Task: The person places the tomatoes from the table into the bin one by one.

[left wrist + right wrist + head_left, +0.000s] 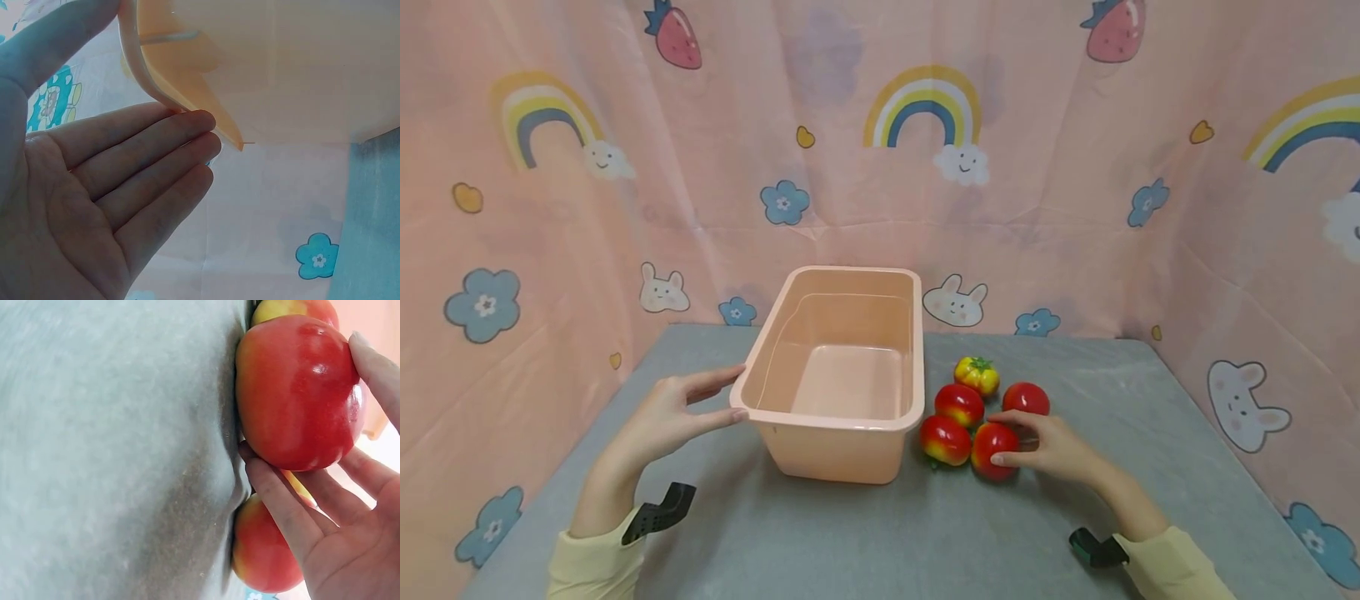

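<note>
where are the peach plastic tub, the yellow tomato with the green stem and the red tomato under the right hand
peach plastic tub [827, 422]: head view, on its near rim.
yellow tomato with green stem [977, 376]: head view, on its top by the stem.
red tomato at the right hand [294, 394]: right wrist view, on its glossy side.

no readable text, labels, brands or numbers anywhere

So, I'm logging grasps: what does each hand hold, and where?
Right hand pinches the nearest red tomato by its sides. Left hand holds the peach tub at its corner rim.
</note>
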`<state>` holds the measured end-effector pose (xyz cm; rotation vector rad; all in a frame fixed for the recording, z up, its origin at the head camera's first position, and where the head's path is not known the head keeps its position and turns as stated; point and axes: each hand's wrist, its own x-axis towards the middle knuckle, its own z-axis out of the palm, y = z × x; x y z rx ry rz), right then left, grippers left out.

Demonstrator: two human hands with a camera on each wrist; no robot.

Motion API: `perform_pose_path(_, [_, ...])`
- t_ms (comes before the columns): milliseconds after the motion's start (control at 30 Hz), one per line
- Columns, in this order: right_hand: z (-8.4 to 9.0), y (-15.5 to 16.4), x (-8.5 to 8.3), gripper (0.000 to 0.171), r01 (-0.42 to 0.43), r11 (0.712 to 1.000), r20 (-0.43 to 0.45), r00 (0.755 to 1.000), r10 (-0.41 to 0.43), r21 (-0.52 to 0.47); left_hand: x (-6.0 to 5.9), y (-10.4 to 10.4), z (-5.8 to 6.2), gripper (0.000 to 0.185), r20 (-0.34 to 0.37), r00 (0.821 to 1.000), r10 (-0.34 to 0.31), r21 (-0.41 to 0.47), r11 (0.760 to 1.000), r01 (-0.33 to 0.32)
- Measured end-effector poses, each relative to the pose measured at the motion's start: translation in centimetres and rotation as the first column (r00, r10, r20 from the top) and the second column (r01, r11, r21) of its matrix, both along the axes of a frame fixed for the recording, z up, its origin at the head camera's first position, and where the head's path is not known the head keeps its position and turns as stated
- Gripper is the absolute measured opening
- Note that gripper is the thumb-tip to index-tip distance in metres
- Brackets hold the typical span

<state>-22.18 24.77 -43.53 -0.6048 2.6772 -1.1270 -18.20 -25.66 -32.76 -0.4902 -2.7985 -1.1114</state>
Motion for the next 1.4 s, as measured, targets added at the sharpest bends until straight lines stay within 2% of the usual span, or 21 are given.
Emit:
perform_pose_path(433, [-0.21,-0.12,0.08,0.058,0.016,1.000,0.012,1.000,-0.016,-0.008,-0.01,0.02,0.14,0.059,0.001,1.000,-0.009,0.004,1.000,0.009])
perform_pose_path(767, [-0.44,-0.02,0.32,0.059,0.020,1.000,0.000,1.000,-0.020,-0.018,-0.21,-0.11,-0.24,0.061,-0.001,1.000,-0.002,-0.007,1.000,0.002])
perform_pose_path(1400, [-0.36,0.08,0.21,0.059,-0.030,0.999,-0.047,0.999,0.028,-0.035,-0.07,-0.06,-0.18,0.060,0.009,1.000,-0.003,0.022,1.000,0.003])
